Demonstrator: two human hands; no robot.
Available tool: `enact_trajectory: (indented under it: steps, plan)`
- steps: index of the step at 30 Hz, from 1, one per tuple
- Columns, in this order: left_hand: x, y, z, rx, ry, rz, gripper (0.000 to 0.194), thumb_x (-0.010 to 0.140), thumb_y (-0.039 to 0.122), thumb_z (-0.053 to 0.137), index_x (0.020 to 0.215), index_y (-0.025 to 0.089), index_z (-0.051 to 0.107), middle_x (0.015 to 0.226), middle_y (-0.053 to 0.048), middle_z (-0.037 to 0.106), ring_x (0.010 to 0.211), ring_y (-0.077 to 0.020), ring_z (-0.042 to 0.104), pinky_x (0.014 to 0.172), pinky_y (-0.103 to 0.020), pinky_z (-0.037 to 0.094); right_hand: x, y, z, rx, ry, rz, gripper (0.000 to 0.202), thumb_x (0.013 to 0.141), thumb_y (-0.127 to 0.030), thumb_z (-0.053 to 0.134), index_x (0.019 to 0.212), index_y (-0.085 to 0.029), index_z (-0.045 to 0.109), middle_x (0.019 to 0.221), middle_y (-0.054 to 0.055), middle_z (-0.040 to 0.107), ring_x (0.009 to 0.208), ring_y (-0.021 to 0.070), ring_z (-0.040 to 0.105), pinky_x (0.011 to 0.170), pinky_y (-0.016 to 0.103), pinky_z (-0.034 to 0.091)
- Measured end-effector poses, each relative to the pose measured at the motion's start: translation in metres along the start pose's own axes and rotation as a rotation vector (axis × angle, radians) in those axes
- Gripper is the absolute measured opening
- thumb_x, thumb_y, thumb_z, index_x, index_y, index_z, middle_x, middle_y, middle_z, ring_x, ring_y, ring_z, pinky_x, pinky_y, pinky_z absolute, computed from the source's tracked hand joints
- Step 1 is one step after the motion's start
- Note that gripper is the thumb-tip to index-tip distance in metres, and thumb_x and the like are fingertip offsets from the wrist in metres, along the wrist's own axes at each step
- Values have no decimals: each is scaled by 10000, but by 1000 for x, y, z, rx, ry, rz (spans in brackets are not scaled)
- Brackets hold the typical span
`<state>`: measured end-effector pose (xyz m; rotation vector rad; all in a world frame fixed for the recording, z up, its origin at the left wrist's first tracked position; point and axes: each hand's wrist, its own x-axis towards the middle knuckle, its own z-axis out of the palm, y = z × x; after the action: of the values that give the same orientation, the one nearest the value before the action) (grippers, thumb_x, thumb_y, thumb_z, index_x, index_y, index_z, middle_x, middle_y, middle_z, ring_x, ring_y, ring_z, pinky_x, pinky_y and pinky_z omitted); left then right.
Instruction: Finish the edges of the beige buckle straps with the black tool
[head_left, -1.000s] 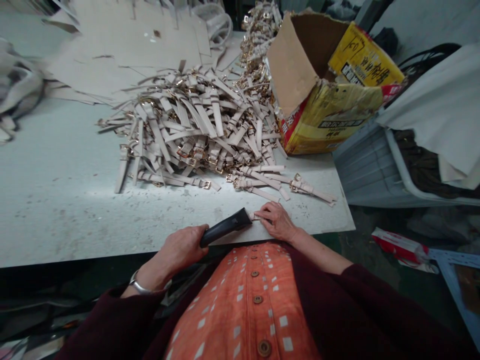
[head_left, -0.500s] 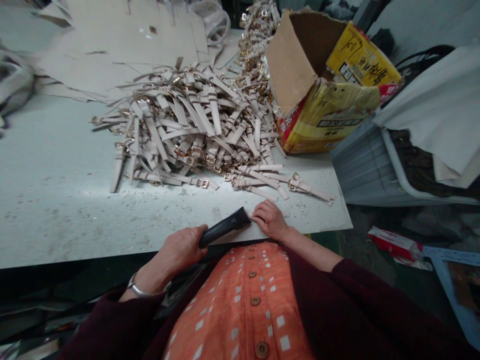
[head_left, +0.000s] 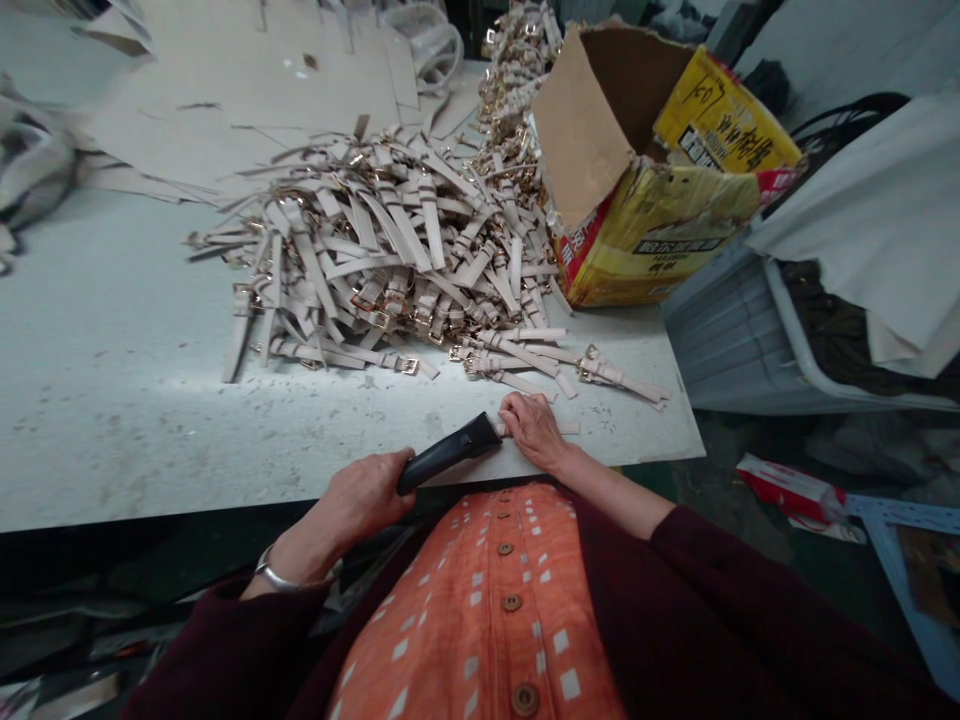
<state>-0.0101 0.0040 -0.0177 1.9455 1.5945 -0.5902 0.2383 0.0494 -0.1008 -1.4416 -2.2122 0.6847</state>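
Orange woven button-front shirt [head_left: 442, 620] with scattered white squares, round brown buttons [head_left: 512, 603] in a row down its middle. Dark maroon open-front outer garment [head_left: 720, 600] flanks the shirt both sides, plain sleeves ending on the forearms. Shiny silver metal bangle [head_left: 276, 578] on left wrist [head_left: 309, 545], left of the shirt.

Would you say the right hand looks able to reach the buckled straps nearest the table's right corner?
Probably yes: the right hand is near those buckled straps with nothing tall between, though it seems to be holding another strap beside the black tool.
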Motion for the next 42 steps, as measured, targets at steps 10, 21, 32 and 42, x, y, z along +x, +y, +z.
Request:
enact_trajectory:
  steps: [10, 21, 32, 42]
  plan:
    - [4, -9, 5, 36, 19, 19, 329, 683, 295, 478, 1002, 245, 540, 862, -47, 668, 805, -201, 627, 660, -269, 426, -18, 12, -15, 74, 24, -144, 319, 812, -211, 526, 1129, -178, 516, 959, 56, 622, 931, 192, 525, 879, 352, 295]
    - [9, 10, -9, 98, 28, 47, 316, 701, 303, 468, 999, 232, 545, 882, -62, 669, 816, -206, 625, 645, -268, 419, -28, 24, -8, 131, 99, -132, 187, 772, -228, 596, 951, -182, 575, 866, 54, 610, 856, 200, 510, 798, 345, 375]
    - [5, -3, -2, 102, -7, 3, 372, 696, 337, 473, 1048, 234, 534, 893, -70, 666, 834, -222, 624, 664, -285, 429, -28, 27, -8, 126, 86, -112, 123, 742, -212, 610, 846, -186, 550, 811, 40, 583, 816, 191, 500, 783, 330, 384]
    - [-3, 17, -3, 35, 53, -46, 304, 725, 336, 448, 997, 226, 529, 850, -65, 667, 797, -210, 627, 635, -268, 413, -28, 27, -9, 152, 102, -137, 173, 725, -215, 617, 884, -185, 556, 830, 48, 587, 825, 197, 509, 788, 341, 400]
